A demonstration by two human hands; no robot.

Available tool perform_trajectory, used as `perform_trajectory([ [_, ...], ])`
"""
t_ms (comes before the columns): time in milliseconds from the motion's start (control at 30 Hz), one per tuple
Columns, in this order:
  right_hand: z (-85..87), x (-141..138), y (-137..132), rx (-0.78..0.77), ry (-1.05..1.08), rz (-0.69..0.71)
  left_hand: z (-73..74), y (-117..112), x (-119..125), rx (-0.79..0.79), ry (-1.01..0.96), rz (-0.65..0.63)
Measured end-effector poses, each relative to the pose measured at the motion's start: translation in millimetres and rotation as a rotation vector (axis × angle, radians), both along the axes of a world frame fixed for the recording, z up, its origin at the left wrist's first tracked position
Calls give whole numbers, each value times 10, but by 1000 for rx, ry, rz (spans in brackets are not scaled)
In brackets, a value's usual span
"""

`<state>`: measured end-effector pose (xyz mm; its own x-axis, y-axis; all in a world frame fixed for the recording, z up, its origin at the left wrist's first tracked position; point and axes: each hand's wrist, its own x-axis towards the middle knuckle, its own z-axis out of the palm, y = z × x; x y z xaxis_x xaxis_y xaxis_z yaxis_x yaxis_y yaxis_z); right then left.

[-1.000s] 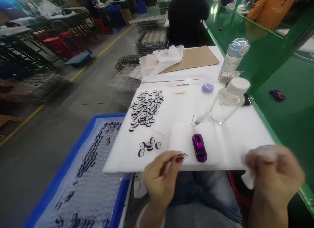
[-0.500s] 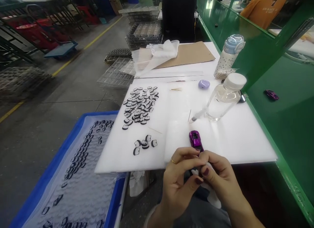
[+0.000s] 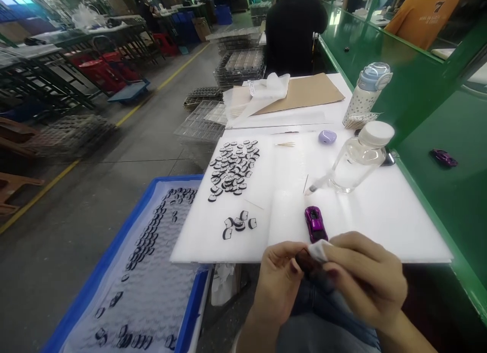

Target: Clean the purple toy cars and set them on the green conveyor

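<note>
Head view. Both hands together at the near edge of the white worktop [image 3: 399, 226], right of its middle. Left hand [image 3: 276, 282]: thumb and fingers closed on a small dark piece [image 3: 303, 260], blurred, its outline hard to make out. Right hand [image 3: 365, 274]: fingers gripping a folded white cloth [image 3: 318, 250], held up against the piece.

Purple toy car [image 3: 315, 224] on the worktop just beyond the hands, near the same edge, its near end beside the cloth. A second purple car [image 3: 444, 158] lies on the green bench [image 3: 429, 201] past the worktop's right edge.

Toward the near left corner, a little group of dark-rimmed pieces [image 3: 240, 224]; a bigger spread of dark-rimmed bits [image 3: 230, 183] farther up the left edge (overlapping, too many to count). Clear jar [image 3: 355, 160] with white lid near the right edge, a pen [image 3: 318, 184] beside it. Lilac case [image 3: 327, 137] farther back. Brown cardboard [image 3: 308, 95] at the far end. Blue-rimmed tray [image 3: 87, 277], lower, off the left edge, carrying rows of dark pieces [image 3: 142, 241].
</note>
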<state>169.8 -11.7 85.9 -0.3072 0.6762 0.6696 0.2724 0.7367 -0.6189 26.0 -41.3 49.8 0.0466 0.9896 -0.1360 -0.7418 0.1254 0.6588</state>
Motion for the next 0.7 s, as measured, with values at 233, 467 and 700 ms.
perform_trajectory([
  [233, 135, 36, -53, 202, -262, -58, 16, 28, 3, -24, 15, 14],
  [467, 201, 26, -4, 229, -320, -70, 23, 25, 11, -13, -29, -2],
  [700, 264, 123, -25, 275, -402, -142, 37, 37, 9, -20, 84, 32],
])
